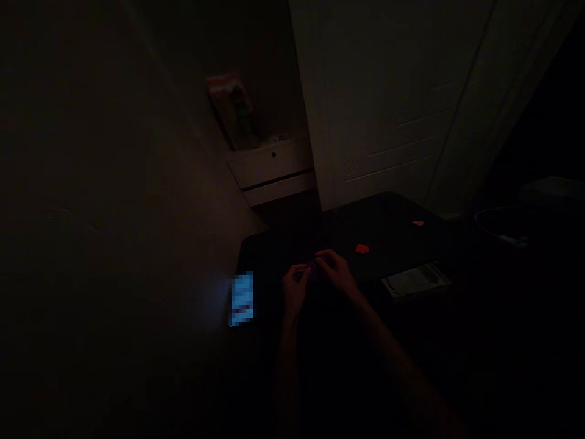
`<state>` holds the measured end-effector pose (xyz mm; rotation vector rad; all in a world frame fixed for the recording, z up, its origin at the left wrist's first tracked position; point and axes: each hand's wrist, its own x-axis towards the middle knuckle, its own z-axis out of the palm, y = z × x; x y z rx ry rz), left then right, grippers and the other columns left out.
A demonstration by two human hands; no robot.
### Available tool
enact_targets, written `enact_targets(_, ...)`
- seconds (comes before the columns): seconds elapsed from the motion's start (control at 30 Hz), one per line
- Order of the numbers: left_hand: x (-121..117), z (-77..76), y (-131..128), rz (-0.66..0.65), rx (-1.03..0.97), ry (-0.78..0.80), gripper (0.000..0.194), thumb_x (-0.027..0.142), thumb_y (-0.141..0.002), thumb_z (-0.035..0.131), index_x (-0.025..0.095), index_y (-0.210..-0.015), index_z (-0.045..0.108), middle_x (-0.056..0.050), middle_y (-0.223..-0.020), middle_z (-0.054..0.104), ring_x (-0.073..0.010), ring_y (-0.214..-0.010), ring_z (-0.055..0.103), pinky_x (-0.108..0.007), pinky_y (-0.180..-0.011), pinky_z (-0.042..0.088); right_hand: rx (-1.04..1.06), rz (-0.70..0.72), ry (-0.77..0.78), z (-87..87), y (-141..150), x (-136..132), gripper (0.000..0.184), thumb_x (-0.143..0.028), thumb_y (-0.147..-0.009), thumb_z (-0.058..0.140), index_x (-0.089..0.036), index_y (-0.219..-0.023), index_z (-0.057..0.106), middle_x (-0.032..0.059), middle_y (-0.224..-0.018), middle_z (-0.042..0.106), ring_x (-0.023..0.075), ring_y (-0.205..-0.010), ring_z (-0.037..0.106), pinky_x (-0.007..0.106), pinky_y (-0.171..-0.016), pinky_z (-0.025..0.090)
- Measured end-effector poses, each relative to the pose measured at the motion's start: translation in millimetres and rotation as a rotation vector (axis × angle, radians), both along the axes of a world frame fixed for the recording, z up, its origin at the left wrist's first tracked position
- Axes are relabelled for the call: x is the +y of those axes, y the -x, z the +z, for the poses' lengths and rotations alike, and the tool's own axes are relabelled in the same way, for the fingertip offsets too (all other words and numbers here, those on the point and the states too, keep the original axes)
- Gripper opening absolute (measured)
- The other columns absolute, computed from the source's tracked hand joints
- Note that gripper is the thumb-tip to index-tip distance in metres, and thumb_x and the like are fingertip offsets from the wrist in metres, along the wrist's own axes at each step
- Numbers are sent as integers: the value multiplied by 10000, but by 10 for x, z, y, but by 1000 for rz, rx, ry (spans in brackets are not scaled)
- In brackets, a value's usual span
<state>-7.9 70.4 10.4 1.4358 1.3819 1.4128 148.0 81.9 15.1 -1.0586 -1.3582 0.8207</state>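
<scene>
Dark table (287,244); both hands (314,274) pinch something purplish (314,269).

I have a small, dark purple piece (314,272) between the fingers of my left hand (295,286) and right hand (336,271), partly covered by them, above the black table (379,219), nearer its left edge than its right. Its exact shape is too dim to tell.

A dark, round-cornered table (283,247) carries a small bright-red lump (362,249), a smaller orange-red piece (418,223) and a glowing blue rectangular screen (242,299).
</scene>
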Motion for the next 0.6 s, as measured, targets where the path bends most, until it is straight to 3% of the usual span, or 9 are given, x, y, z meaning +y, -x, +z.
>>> enact_targets(0.23,12,-20,47,9,31,-8,250,422,-786,746,180,-843,716,-54,-794,736,-204,-760,685,-325,-743,531,-58,121,-9,11,15,-22,229,-393,-871,660,-207,-986,729,60,-1005,755,229,-951,693,358,-890,525)
enact_targets(0.6,-18,54,13,-67,-7,-17,303,437,-822,721,176,-977,731,-87,-967,756,-227,-911,700,-346,-843,534,80,-13,56,48,-11,10,267,-430,-834,682,-198,-946,755,70,-989,774,254,-958,701,378,-897,532)
